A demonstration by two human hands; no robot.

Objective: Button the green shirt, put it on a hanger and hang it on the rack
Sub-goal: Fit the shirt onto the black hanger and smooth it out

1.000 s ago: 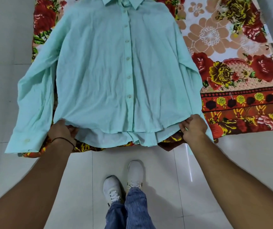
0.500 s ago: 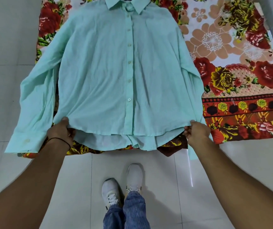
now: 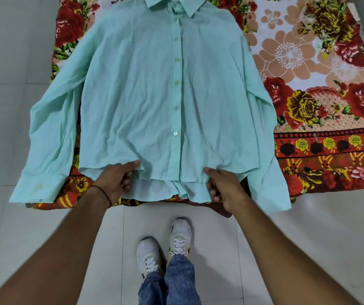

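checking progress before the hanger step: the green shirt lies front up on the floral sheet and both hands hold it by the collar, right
Not the collar. The head view shows the left hand and right hand pinching the green shirt at its bottom hem; it does lie front up on the floral sheet.

A pale tiled floor (image 3: 11, 227) carries everything. A floral sheet (image 3: 308, 62), red, yellow and peach with a dark orange border along its near edge, is spread flat on the tiles and runs off the far side of the view. The green shirt (image 3: 143, 84) lies front up on the sheet's left part, collar far, hem near, its left sleeve spilling past the sheet's left edge onto the tiles. Two white shoes (image 3: 180, 233) stand on the floor just near of the sheet
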